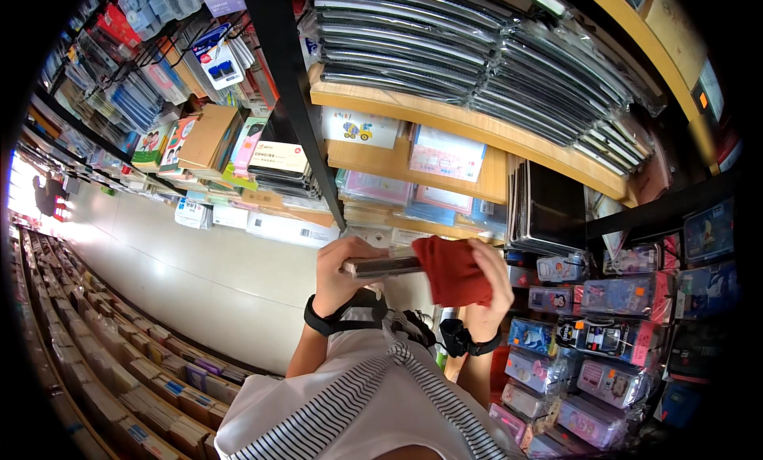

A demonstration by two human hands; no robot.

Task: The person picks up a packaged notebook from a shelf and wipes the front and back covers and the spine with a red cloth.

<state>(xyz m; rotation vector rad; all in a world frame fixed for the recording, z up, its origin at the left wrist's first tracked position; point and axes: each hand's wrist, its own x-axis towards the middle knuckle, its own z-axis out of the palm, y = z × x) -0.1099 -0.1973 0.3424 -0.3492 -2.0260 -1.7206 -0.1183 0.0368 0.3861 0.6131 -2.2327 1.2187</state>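
Observation:
My left hand [338, 269] grips one end of a thin, flat notebook or pack [384, 267], seen edge-on in front of my chest. What is on its face cannot be made out. In my right hand [495, 275] is a dark red cloth [456, 272], bunched against the other end of the pack and hiding that end. Both wrists wear black bands, and a small dark device sits on the right one. Behind the hands stand wooden shelves [417, 168] with bagged booklets on them.
Stacked plastic-wrapped folders [417, 42] fill the upper shelf. Black spiral notebooks [548, 203] stand right of the hands. Packaged pencil cases [620, 299] hang close on my right. A black post [292, 96] rises ahead. Low book racks [137, 364] run along the left, beside a tiled floor [197, 257].

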